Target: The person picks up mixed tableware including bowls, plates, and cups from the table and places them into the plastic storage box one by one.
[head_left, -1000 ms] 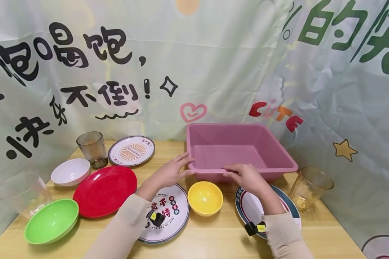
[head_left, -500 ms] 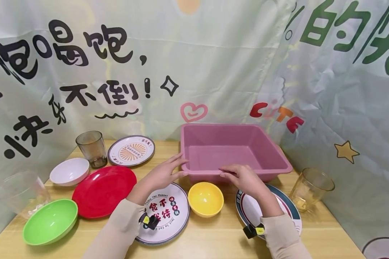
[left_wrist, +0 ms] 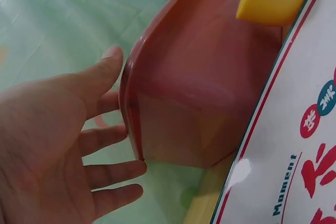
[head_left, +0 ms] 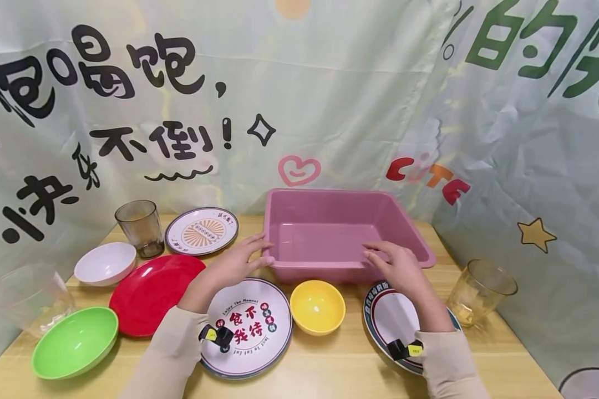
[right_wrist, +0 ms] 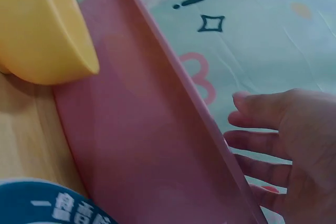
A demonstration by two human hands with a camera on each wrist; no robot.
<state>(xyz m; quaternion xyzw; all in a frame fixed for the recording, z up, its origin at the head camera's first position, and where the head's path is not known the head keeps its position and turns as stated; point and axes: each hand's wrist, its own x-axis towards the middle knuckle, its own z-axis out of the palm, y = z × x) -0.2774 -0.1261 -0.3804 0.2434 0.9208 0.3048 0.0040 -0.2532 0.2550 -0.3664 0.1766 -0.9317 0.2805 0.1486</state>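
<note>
A pink rectangular basin stands at the back of the table, its inside bare. My left hand is at its left front corner, fingertips touching the rim. In the left wrist view the fingers are spread and straight, the thumb beside the rim. My right hand reaches over the front rim with loosely extended fingers; the right wrist view has these fingers along the rim, not curled round it. A yellow bowl sits in front of the basin, between a white plate with red characters and a blue-rimmed plate.
Leftward lie a red plate, green bowl, white bowl, clear cup, grey cup and sunburst plate. An amber cup stands at right. Printed cloth hangs behind the table.
The basin has slid left along the back of the table, my left hand moving left with its corner. My right hand has shifted to the right along the front rim.
</note>
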